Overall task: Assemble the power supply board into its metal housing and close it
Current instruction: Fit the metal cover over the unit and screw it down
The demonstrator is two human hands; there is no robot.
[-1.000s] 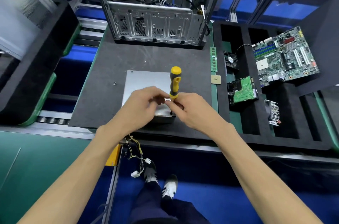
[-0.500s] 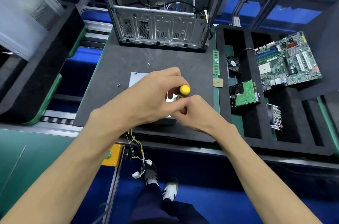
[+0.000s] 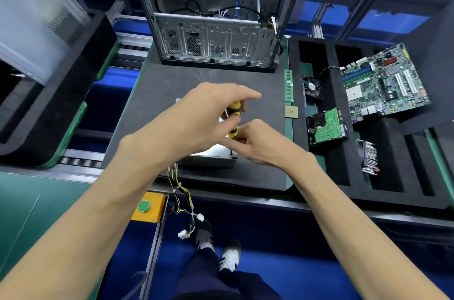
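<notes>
The power supply housing [image 3: 211, 156], a closed silver metal box, lies flat on the dark mat [image 3: 157, 93] of the desk, near its front edge; the person's hands cover most of its lid. A bundle of yellow and black wires [image 3: 183, 197] with white plugs leaves its near-left corner and hangs over the desk edge toward the floor.

A yellow-and-black screwdriver [image 3: 233, 119] stands nearly upright over the housing's near-right corner, its dark shaft reaching down to the lid there. The left hand [image 3: 196, 122] wraps over the upper handle, thumb and fingers curled round it, forefinger stretched out to the right. The right hand [image 3: 260, 143] pinches the lower end of the handle between thumb and fingertips, its grip pressed onto the tool just above the shaft.

Behind the housing an open computer case [image 3: 216, 29] stands upright at the back of the mat. A RAM stick [image 3: 289, 85] and a CPU chip [image 3: 291, 112] lie on the green strip to the right. Further right, a black foam tray [image 3: 326, 172] carries a small fan [image 3: 311, 85], a hard drive [image 3: 326, 128] with its green board up, a motherboard [image 3: 385, 84] and a finned heatsink [image 3: 368, 157]. Below the desk edge sits a yellow box with a green button [image 3: 144, 206], and the person's shoes [image 3: 218, 248] show on the blue floor
</notes>
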